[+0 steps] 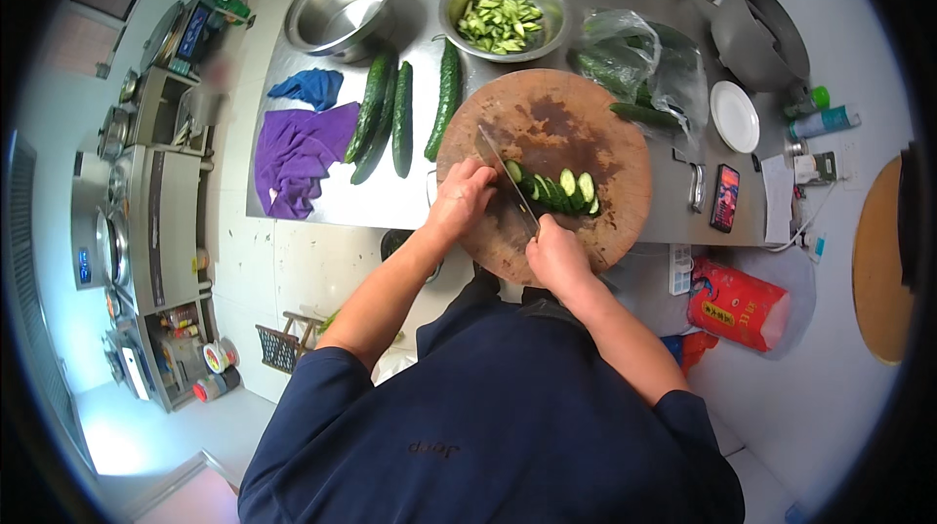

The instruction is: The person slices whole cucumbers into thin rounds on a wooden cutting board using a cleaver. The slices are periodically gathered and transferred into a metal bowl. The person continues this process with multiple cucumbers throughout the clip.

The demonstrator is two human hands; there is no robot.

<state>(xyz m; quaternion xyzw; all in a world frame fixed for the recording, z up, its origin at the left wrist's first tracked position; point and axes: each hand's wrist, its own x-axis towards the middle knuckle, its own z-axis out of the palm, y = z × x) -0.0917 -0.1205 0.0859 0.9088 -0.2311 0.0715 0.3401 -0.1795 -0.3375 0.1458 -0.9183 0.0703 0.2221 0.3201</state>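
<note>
On a round wooden chopping board, my right hand grips the handle of a kitchen knife. Its broad blade points away from me and slants to the left. Overlapping oval cucumber slices lie in a row just right of the blade. My left hand rests at the board's left side, fingers curled close to the blade. Whatever may be under those fingers is hidden. Beyond the board, a steel bowl contains cut cucumber pieces. Whole cucumbers lie to the left on the steel table.
A steel basin stands at the back left, near a blue cloth and a purple cloth. On the right are a plastic bag with cucumbers, a white plate, a phone and a grey pot.
</note>
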